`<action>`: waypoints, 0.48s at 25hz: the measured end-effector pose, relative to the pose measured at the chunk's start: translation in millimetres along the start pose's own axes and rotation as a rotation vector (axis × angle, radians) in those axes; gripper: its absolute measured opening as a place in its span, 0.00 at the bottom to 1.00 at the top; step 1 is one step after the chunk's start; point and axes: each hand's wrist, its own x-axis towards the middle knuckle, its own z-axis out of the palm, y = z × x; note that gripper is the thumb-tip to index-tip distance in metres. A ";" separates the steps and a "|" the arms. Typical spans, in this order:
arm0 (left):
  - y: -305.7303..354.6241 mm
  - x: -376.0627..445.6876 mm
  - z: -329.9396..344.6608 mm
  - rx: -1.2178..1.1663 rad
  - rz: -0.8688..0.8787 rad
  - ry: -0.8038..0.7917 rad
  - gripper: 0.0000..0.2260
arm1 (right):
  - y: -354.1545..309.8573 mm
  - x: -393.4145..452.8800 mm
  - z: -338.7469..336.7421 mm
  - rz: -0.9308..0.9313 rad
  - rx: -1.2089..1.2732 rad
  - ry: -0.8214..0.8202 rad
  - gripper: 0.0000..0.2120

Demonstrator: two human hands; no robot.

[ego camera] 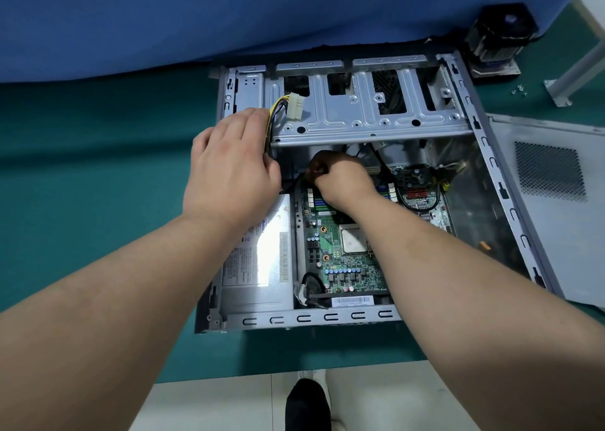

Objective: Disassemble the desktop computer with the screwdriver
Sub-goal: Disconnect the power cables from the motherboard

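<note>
The computer (343,185) lies open, green board showing. Labels are too blurry to read. Your left hand (229,171) holds wires (273,116); your right hand (340,176) is curled, grip hidden.

There is a single view, from a wide-angle camera worn on the person's head, looking forward and steeply down along both bare forearms. It sits close above the open grey metal computer case (347,316), which fills the middle of the frame on the green table surface (98,175). The blue fabric backdrop (229,14) bows across the top edge, and pale floor shows along the bottom edge.
</note>
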 end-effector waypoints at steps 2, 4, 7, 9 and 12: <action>-0.3 0.4 0.2 -0.004 0.000 0.001 0.25 | -1.5 -0.2 0.0 0.011 0.007 -0.001 0.07; -0.4 0.2 0.5 -0.008 -0.001 0.000 0.25 | -2.9 -3.2 -0.3 0.024 0.020 -0.018 0.05; -0.6 0.0 0.3 -0.013 0.001 -0.010 0.25 | -1.4 -11.2 -8.1 0.022 0.028 -0.047 0.04; -0.7 0.5 -0.6 -0.020 0.001 -0.014 0.24 | -0.6 -17.3 -19.0 0.031 -0.008 -0.079 0.06; 0.1 0.1 -1.4 -0.019 -0.004 -0.028 0.22 | 3.1 -28.3 -32.0 0.057 -0.144 -0.115 0.09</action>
